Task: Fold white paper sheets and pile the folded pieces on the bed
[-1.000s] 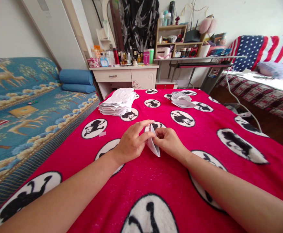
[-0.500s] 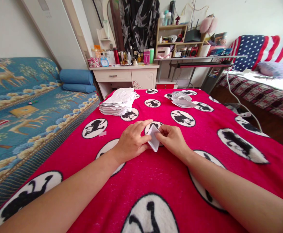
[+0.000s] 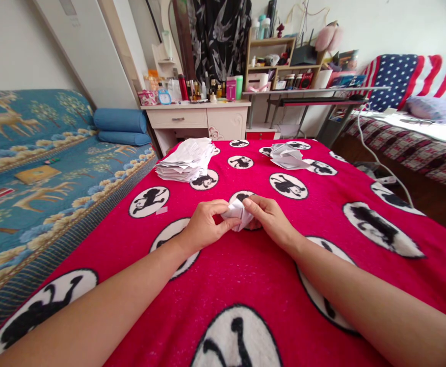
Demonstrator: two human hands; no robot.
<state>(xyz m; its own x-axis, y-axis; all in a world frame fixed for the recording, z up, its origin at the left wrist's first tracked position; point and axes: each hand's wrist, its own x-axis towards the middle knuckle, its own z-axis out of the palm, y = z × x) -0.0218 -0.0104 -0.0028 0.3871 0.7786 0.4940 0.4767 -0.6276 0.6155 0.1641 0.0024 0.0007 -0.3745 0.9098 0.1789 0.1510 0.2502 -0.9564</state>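
A small folded piece of white paper (image 3: 237, 212) is pinched between both my hands above the red blanket (image 3: 245, 275). My left hand (image 3: 205, 226) grips its left side with curled fingers. From the right, my right hand (image 3: 269, 220) grips it with thumb and fingers closed on it. Most of the paper is hidden by my fingers. Farther away on the blanket, a stack of flat white paper sheets (image 3: 186, 161) lies to the left and a small heap of folded paper pieces (image 3: 287, 156) lies to the right.
A blue sofa with deer pattern (image 3: 27, 163) runs along the left. Behind the blanket stand a white dresser (image 3: 195, 120) with bottles, a wooden shelf (image 3: 270, 61) and a desk. A white cable (image 3: 379, 163) trails on the floor at right beside a flag-covered bed (image 3: 417, 76).
The paper stood upright as a long flat piece, then was turned and folded smaller. My fingers have closed tighter round it and both hands shifted slightly away from me.
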